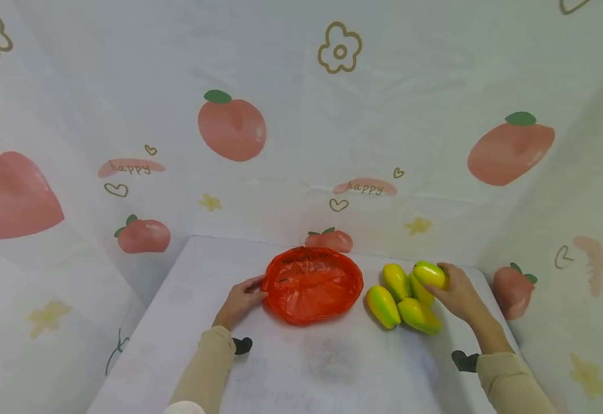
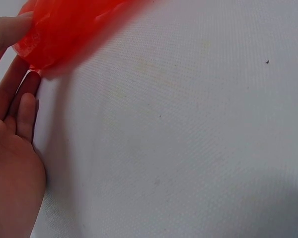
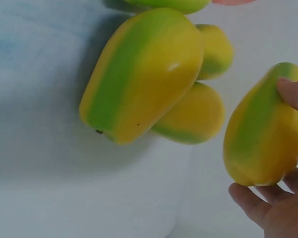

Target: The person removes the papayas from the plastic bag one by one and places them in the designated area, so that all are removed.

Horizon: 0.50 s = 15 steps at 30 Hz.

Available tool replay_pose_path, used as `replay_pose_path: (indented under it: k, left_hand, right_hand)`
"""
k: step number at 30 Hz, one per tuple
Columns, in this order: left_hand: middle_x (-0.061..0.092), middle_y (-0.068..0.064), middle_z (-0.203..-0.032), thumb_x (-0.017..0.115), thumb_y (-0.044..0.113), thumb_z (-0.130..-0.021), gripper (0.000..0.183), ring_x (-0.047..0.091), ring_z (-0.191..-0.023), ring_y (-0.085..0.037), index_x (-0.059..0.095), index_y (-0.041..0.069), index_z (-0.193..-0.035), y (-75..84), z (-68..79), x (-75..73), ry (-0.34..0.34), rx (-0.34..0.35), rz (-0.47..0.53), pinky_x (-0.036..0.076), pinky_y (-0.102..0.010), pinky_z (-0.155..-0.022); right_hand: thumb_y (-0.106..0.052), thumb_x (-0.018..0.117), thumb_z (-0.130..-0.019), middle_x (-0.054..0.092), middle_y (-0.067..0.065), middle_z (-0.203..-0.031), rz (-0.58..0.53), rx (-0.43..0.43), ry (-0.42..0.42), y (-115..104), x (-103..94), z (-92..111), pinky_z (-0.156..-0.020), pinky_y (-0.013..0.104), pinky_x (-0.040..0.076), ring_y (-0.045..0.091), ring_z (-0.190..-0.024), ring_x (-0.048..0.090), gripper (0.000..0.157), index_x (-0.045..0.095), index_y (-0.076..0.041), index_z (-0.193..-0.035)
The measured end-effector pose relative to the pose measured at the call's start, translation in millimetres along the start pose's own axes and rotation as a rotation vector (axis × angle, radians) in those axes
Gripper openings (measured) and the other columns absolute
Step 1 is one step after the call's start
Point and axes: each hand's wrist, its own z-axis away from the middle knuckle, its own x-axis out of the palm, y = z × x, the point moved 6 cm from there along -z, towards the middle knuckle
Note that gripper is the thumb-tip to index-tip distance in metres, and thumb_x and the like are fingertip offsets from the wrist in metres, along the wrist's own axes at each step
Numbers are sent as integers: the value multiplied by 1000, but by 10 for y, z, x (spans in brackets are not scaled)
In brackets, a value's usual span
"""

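Observation:
A red plastic bag [image 1: 314, 290] lies spread on the table with its mouth opened into a round shape. My left hand [image 1: 241, 300] pinches its left rim; in the left wrist view the thumb is over the red film [image 2: 64, 34] and the fingers are behind it. To the right of the bag, several yellow-green papayas [image 1: 383, 306] sit clustered together. My right hand [image 1: 457, 291] grips one papaya [image 3: 263, 129] at the back right of the cluster, held up beside the others, with the thumb on one side and fingers on the other.
The white table [image 1: 291, 368] is enclosed by a pale cloth [image 1: 280, 201] printed with fruit, flowers and hearts, rising behind and on both sides. A dark strap end [image 1: 242, 345] shows by the left wrist, another [image 1: 465, 361] by the right.

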Motion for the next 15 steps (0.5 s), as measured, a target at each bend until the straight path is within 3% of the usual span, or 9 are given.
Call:
replay_pose_path:
  k: [15]
  left_hand:
    - [56,-7,-152,75,24,-92,54,48,-146,-30,61,22,-143,-19,-20,1,-4,4,8,44,-48,-118]
  right_hand:
    - [-33,65,-98,40,42,-139,-24,106,-39,358,24,165,-104,68,44,49,-113,48,81,26,19,-147]
